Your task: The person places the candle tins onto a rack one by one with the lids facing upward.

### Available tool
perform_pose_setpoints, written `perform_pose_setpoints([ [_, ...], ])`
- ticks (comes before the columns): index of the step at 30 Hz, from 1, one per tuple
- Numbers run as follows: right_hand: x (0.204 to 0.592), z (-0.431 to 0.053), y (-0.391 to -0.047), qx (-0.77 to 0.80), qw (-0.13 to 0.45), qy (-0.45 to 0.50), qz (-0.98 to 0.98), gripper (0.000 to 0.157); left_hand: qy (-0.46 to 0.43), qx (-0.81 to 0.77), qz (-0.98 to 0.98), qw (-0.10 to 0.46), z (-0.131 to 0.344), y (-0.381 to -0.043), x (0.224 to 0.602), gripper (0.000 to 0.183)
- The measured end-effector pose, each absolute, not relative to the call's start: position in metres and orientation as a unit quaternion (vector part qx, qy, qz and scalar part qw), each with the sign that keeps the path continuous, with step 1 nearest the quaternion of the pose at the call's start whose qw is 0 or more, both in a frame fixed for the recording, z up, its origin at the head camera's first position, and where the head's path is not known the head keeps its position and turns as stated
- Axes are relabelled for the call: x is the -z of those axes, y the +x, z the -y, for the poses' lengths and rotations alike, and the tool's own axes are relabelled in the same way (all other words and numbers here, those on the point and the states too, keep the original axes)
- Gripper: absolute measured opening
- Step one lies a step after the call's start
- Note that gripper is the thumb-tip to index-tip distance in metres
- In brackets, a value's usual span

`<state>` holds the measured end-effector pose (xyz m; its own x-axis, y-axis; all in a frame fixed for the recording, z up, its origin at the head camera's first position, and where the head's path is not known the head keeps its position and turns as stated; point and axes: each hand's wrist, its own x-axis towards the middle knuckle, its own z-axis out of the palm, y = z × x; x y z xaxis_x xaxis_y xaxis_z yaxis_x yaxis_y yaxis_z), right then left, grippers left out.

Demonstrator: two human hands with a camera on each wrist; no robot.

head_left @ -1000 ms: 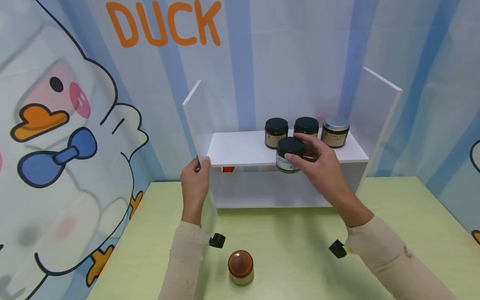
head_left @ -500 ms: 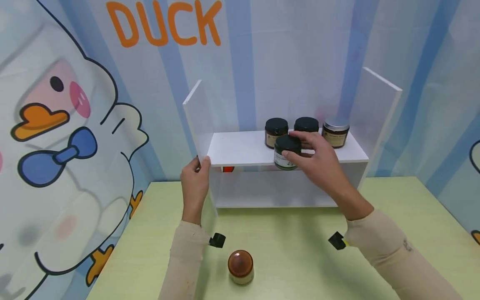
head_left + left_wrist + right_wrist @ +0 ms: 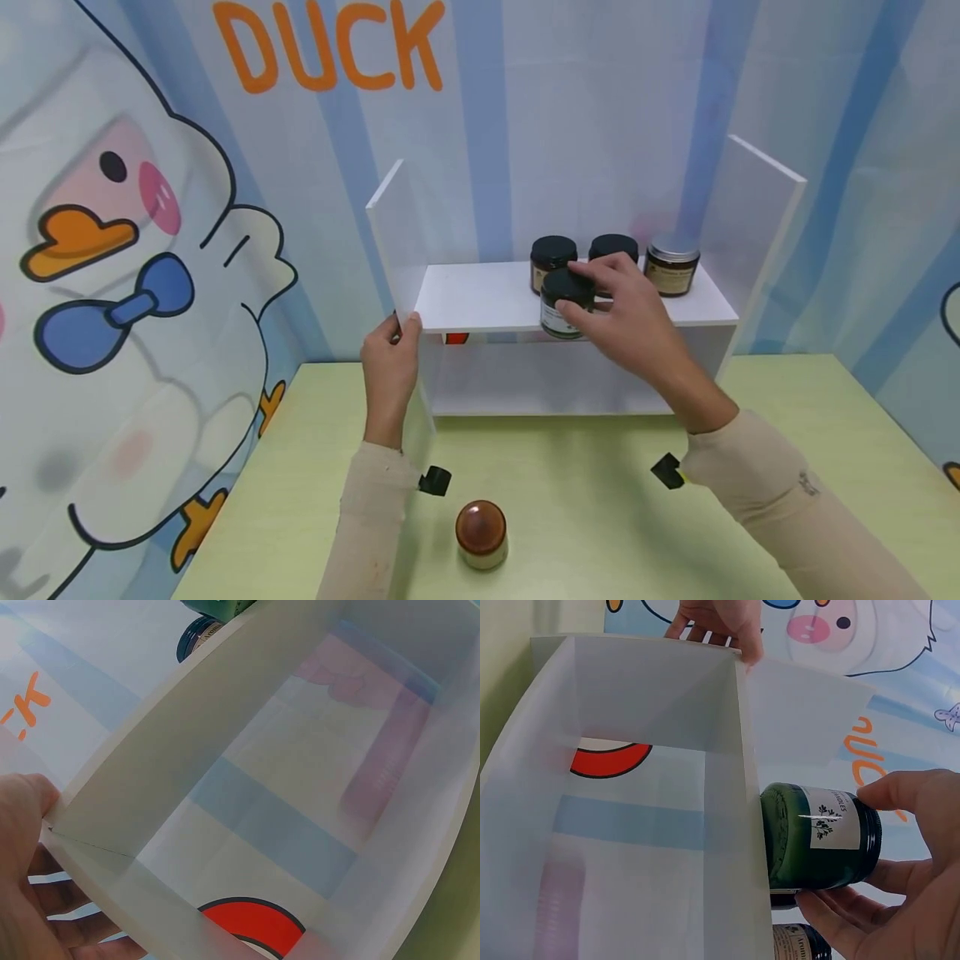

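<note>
My right hand (image 3: 633,321) pinches a green glass jar (image 3: 817,832) with a black lid and a white plant label between thumb and fingers. In the head view the jar overlaps the front edge of the white shelf's (image 3: 480,300) upper board. Its base is right at that board in the right wrist view. With thumb in front and fingers behind, my left hand (image 3: 390,371) grips the shelf's left side panel. Behind the held jar stand two black-lidded jars (image 3: 551,250), the second partly hidden by my right hand, and a silver-lidded jar (image 3: 671,271).
Upright panels (image 3: 757,225) rise at both ends of the shelf. A small jar with a brown lid (image 3: 482,529) stands on the pale green table (image 3: 585,517) between my forearms. A duck-printed backdrop (image 3: 600,108) hangs close behind the shelf.
My right hand has carried the green jar slightly left and back, over the upper board's front edge. My left hand has stayed on the side panel.
</note>
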<state>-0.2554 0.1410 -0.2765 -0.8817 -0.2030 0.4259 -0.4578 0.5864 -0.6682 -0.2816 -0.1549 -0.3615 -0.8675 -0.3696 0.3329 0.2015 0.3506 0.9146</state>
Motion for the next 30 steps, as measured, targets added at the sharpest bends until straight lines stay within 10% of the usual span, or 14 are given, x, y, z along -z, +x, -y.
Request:
perform_pose_setpoints([
  [30, 0.263, -0.126, -0.264, -0.346, 0.14, 0.188, 0.909, 0.055, 0.049, 0.566, 0.78, 0.262, 0.155, -0.281, 0.362, 0.04],
])
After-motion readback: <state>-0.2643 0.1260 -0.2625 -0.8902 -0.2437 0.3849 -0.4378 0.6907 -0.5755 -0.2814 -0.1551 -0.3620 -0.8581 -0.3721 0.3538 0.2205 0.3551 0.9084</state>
